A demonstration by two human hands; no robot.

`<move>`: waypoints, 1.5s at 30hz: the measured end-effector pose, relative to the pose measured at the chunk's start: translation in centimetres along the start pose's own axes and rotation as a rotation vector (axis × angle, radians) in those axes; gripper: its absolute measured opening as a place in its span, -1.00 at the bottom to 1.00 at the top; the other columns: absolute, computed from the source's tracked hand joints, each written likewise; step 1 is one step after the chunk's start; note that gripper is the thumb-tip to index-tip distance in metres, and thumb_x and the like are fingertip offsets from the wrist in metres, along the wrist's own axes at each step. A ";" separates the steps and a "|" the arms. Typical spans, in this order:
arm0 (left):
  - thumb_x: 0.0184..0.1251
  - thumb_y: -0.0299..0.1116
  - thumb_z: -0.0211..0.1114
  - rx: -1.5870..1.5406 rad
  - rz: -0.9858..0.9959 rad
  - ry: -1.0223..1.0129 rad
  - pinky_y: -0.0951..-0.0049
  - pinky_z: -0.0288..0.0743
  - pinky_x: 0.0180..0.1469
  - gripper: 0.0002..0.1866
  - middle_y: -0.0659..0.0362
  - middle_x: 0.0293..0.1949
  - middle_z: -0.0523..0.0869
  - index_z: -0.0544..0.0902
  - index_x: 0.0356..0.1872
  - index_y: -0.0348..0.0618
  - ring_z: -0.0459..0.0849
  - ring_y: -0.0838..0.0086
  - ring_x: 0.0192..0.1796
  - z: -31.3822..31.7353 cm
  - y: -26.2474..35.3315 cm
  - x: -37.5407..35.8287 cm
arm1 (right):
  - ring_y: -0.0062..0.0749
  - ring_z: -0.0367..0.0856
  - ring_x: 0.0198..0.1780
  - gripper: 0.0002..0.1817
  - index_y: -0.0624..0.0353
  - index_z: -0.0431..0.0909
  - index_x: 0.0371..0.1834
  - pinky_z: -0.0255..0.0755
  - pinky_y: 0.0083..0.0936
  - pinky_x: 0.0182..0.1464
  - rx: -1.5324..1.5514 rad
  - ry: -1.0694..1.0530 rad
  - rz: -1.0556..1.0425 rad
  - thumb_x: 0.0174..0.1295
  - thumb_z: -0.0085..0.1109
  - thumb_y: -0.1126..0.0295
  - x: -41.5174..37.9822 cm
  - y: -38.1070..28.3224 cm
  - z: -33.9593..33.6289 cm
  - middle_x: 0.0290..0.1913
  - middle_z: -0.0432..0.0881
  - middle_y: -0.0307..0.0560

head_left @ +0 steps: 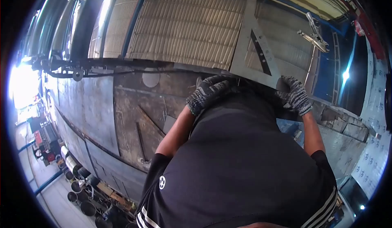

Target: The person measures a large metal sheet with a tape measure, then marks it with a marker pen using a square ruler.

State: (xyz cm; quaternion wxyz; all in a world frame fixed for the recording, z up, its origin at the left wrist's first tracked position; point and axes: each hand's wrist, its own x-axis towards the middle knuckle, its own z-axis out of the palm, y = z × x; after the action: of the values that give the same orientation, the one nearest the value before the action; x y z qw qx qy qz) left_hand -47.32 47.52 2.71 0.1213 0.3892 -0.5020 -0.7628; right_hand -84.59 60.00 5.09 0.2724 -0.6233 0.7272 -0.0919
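Observation:
A flat grey metal set square [243, 50] with a triangular cutout lies over a ribbed sheet, its wide base toward my body. My right hand [297, 95], in a grey knitted glove with dark fingertips, is closed at the right corner of that base, thumb on the metal. My left hand [210, 92], gloved alike, is curled beside the left end of the base, close to my shirt. Its fingertips are partly hidden, and I cannot tell what they grip.
Ribbed metal sheeting [183, 24] spans the far side. Metal locking clamps [316, 34] lie at upper right. A brown, worn metal surface [130, 101] with loose strips stretches left. Several cylindrical pieces [87, 207] stand at lower left. Bright rollers [57, 20] are at upper left.

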 end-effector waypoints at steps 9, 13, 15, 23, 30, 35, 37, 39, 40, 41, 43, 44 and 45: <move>0.62 -0.25 0.04 0.317 0.185 0.097 -0.27 -0.04 0.59 -0.61 0.02 0.34 0.68 0.72 0.27 0.00 0.57 0.18 0.44 -1.0 -8.8 0.1 | 0.08 0.55 0.36 -0.29 0.16 0.61 0.33 0.39 -0.14 0.46 -0.121 0.049 -0.100 0.10 0.56 0.11 0.2 0.9 0.7 0.29 0.65 0.12; 0.63 -0.16 0.00 0.836 0.272 0.113 -0.12 -0.04 0.63 -0.57 0.07 0.39 0.64 0.70 0.31 0.01 0.52 0.22 0.49 -0.7 -8.5 2.1 | 0.07 0.57 0.31 -0.32 0.16 0.63 0.29 0.44 -0.16 0.42 -0.179 0.133 -0.172 0.07 0.57 0.17 0.4 1.3 0.8 0.26 0.66 0.10; 0.67 -0.02 -0.05 0.810 0.217 0.110 -0.18 -0.14 0.64 -0.51 0.11 0.45 0.59 0.68 0.33 0.03 0.45 0.22 0.54 -0.6 -9.3 3.4 | 0.05 0.55 0.33 -0.32 0.14 0.63 0.31 0.40 -0.15 0.44 -0.162 0.125 -0.150 0.09 0.55 0.14 0.2 1.2 0.8 0.26 0.66 0.08; 0.53 0.44 -0.10 0.629 0.001 0.113 -0.36 -0.38 0.63 -0.20 0.13 0.45 0.59 0.59 0.44 0.06 0.39 0.21 0.58 -1.2 -7.3 2.5 | 0.03 0.37 0.51 -0.29 -0.03 0.65 0.32 0.10 0.02 0.61 -0.190 0.117 -0.001 0.11 0.48 -0.08 0.7 -0.7 0.0 0.37 0.59 0.02; 0.53 0.29 0.12 0.661 -0.059 0.152 -0.20 -0.17 0.64 -0.31 0.02 0.33 0.70 0.66 0.35 -0.06 0.50 0.19 0.50 -0.5 -3.0 0.8 | 0.00 0.41 0.43 -0.29 -0.10 0.72 0.20 0.01 0.13 0.59 -0.371 0.180 -0.054 -0.08 0.60 -0.08 0.5 -2.3 -1.6 0.36 0.58 -0.04; 0.52 -0.06 0.30 0.838 -0.012 0.196 0.12 0.46 0.40 -0.51 -0.15 0.27 0.70 0.68 0.29 -0.16 0.62 -0.03 0.36 -2.3 -7.5 1.6 | -0.03 0.51 0.33 -0.36 -0.05 0.72 0.14 0.11 0.06 0.56 -0.207 0.097 -0.031 -0.05 0.60 -0.02 0.6 -2.0 -1.4 0.18 0.66 -0.03; 0.53 -0.04 0.29 0.876 -0.013 0.160 0.13 0.46 0.40 -0.50 -0.15 0.28 0.69 0.67 0.30 -0.16 0.61 -0.03 0.37 -2.3 -6.7 0.9 | -0.03 0.54 0.28 -0.38 -0.03 0.72 0.13 0.16 0.01 0.54 -0.209 0.135 -0.055 -0.03 0.59 0.01 0.7 -1.8 -1.3 0.11 0.69 -0.03; 0.53 -0.03 0.28 0.917 -0.016 0.122 0.14 0.45 0.41 -0.48 -0.15 0.30 0.68 0.66 0.32 -0.16 0.60 -0.03 0.38 -3.2 -7.9 0.9 | -0.02 0.54 0.29 -0.37 -0.03 0.71 0.14 0.16 0.02 0.54 -0.218 0.119 -0.040 -0.04 0.59 0.01 0.7 -2.0 -1.2 0.12 0.69 -0.03; 0.52 -0.02 0.25 0.853 -0.007 0.190 0.11 0.41 0.43 -0.49 -0.11 0.27 0.70 0.67 0.31 -0.09 0.59 -0.04 0.39 -4.4 -11.1 1.9 | -0.02 0.53 0.29 -0.37 -0.03 0.71 0.14 0.15 0.02 0.55 -0.230 0.100 -0.026 -0.04 0.59 0.02 0.8 -2.0 -1.3 0.13 0.69 -0.03; 0.50 -0.01 0.21 0.788 0.003 0.257 0.08 0.38 0.46 -0.50 -0.08 0.25 0.72 0.69 0.31 -0.03 0.57 -0.05 0.40 -5.6 -14.2 2.8 | -0.02 0.53 0.29 -0.37 -0.03 0.71 0.14 0.15 0.02 0.55 -0.230 0.104 -0.025 -0.04 0.59 0.02 0.8 -2.2 -1.5 0.13 0.69 -0.03; 0.50 0.00 0.21 0.711 0.038 0.299 0.08 0.43 0.41 -0.50 -0.09 0.22 0.74 0.69 0.31 -0.03 0.61 -0.05 0.35 -7.7 -18.9 3.5 | 0.00 0.53 0.30 -0.35 -0.02 0.71 0.16 0.15 0.01 0.55 -0.201 0.083 -0.001 -0.04 0.59 0.02 0.7 -2.5 -1.7 0.15 0.69 -0.04; 0.50 0.01 0.21 0.633 0.072 0.342 0.08 0.49 0.36 -0.49 -0.10 0.19 0.75 0.69 0.31 -0.03 0.65 -0.06 0.30 -8.7 -20.7 3.6 | 0.00 0.53 0.30 -0.35 -0.02 0.71 0.16 0.15 0.01 0.55 -0.201 0.086 0.000 -0.04 0.59 0.02 0.7 -2.4 -1.7 0.15 0.69 -0.04; 0.50 0.01 0.21 0.635 0.075 0.341 0.08 0.49 0.36 -0.49 -0.10 0.19 0.75 0.69 0.31 -0.03 0.65 -0.06 0.30 -9.6 -22.4 3.8 | 0.01 0.54 0.29 -0.35 -0.01 0.71 0.16 0.15 0.01 0.55 -0.209 0.088 -0.016 -0.04 0.59 0.02 0.7 -2.2 -1.6 0.16 0.69 -0.02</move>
State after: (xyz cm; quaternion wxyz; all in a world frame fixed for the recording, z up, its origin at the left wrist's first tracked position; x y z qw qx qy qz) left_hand -38.36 49.31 -20.18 0.1043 0.5105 -0.7004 -0.4878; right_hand -83.59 58.55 7.21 0.1730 -0.6495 0.7391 -0.0448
